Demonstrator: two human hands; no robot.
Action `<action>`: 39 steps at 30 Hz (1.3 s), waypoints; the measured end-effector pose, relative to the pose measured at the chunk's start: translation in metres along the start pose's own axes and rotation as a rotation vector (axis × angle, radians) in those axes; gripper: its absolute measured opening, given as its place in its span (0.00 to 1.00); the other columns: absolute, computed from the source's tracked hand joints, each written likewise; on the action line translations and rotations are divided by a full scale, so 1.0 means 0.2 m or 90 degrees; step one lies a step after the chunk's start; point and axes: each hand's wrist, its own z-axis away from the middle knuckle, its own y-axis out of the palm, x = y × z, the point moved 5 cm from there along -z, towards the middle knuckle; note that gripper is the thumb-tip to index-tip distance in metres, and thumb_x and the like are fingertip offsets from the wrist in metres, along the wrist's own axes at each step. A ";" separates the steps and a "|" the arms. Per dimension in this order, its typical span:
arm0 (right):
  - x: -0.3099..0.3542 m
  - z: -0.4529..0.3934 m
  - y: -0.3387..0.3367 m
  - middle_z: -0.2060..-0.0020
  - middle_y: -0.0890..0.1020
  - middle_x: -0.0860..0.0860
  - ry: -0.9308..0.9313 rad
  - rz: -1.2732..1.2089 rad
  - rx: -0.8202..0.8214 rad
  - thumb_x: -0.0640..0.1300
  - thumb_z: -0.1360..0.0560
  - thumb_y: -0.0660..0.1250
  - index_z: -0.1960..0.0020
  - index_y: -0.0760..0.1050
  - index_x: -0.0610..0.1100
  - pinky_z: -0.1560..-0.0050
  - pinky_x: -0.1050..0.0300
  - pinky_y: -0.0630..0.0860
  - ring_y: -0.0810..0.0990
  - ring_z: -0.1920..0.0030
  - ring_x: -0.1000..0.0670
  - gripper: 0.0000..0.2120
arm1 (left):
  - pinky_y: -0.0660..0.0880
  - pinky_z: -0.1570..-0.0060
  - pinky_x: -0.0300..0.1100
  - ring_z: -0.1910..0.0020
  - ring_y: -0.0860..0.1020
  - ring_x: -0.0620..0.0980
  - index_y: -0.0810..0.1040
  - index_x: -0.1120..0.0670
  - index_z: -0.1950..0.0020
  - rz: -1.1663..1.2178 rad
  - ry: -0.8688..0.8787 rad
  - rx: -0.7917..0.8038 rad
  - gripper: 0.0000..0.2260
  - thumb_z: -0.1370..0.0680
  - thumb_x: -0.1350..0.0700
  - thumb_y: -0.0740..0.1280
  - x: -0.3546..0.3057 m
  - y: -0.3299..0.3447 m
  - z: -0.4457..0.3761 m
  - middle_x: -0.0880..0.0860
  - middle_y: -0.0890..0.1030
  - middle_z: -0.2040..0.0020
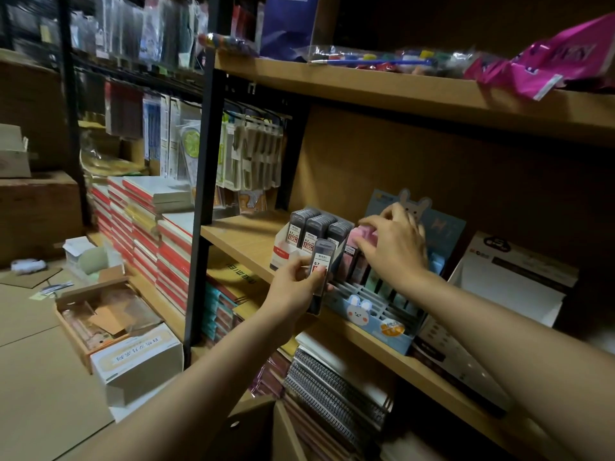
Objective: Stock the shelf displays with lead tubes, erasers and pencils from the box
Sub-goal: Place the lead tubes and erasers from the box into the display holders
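Left hand (293, 277) pinched a lead tube (321, 264) just in front of the tube box (283, 251), while the right hand (392, 247) curled round a pink eraser (364, 232) over the bunny display (382, 314). I'd seat the eraser squarely in an open slot first, then slide the tube in behind.

You're holding a grey lead tube (320, 268) upright between your left fingers (311, 280), label facing you. A pink eraser (365, 235) is sitting tilted under your right fingertips (361, 247), above the bunny display (372, 312).

Dim stockroom: wooden shelves (382, 91) on black metal uprights (204, 181), cardboard-covered floor (36, 377).
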 end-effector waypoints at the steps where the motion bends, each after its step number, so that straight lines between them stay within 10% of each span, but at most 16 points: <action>1: 0.00 -0.01 -0.02 0.48 0.72 0.49 0.002 -0.054 -0.009 0.50 0.24 0.69 0.38 0.78 0.48 0.43 0.53 0.69 0.74 0.47 0.47 0.15 | 0.79 0.62 0.40 0.56 0.84 0.48 0.77 0.53 0.44 -0.002 0.004 0.004 0.06 0.20 0.57 0.64 0.00 0.00 0.01 0.53 0.83 0.52; 4: 0.01 -0.01 -0.07 0.56 0.75 0.56 0.016 -0.249 0.005 0.46 0.23 0.68 0.39 0.78 0.47 0.56 0.70 0.69 0.75 0.58 0.57 0.13 | 0.78 0.65 0.36 0.56 0.84 0.47 0.76 0.54 0.40 -0.023 0.026 0.015 0.09 0.20 0.56 0.64 -0.01 0.01 0.02 0.53 0.83 0.50; 8: 0.10 0.03 -0.03 0.57 0.82 0.57 0.024 -0.379 0.199 0.51 0.26 0.72 0.42 0.77 0.52 0.55 0.62 0.78 0.81 0.56 0.58 0.14 | 0.77 0.61 0.35 0.54 0.83 0.47 0.75 0.54 0.37 -0.055 0.063 0.032 0.12 0.20 0.57 0.65 -0.04 0.03 0.02 0.55 0.83 0.48; 13: 0.16 -0.02 -0.07 0.59 0.83 0.54 0.002 -0.353 0.199 0.44 0.29 0.75 0.48 0.81 0.48 0.54 0.55 0.80 0.83 0.57 0.53 0.10 | 0.78 0.59 0.37 0.51 0.82 0.47 0.75 0.51 0.41 -0.133 0.090 0.025 0.08 0.20 0.54 0.65 -0.08 0.00 0.01 0.54 0.81 0.46; 17: 0.11 -0.19 -0.19 0.56 0.83 0.52 0.052 -0.331 0.052 0.43 0.28 0.74 0.49 0.80 0.47 0.49 0.52 0.80 0.82 0.53 0.51 0.08 | 0.77 0.44 0.43 0.39 0.73 0.47 0.73 0.50 0.37 -0.510 0.196 -0.137 0.13 0.21 0.51 0.65 -0.14 -0.12 -0.01 0.51 0.73 0.37; 23: 0.12 -0.30 -0.12 0.53 0.81 0.50 0.029 -0.236 0.009 0.44 0.27 0.73 0.50 0.78 0.48 0.54 0.56 0.78 0.79 0.50 0.49 0.06 | 0.54 0.24 0.55 0.22 0.50 0.50 0.61 0.41 0.26 -0.819 0.265 -0.013 0.26 0.22 0.42 0.64 -0.08 -0.12 -0.01 0.48 0.53 0.21; 39: 0.19 -0.23 0.12 0.51 0.84 0.51 0.010 -0.044 0.130 0.50 0.31 0.77 0.51 0.84 0.50 0.39 0.42 0.74 0.80 0.46 0.46 0.09 | 0.50 0.25 0.51 0.22 0.43 0.50 0.50 0.39 0.23 -0.887 0.302 0.021 0.33 0.22 0.45 0.65 0.01 -0.11 -0.04 0.47 0.44 0.20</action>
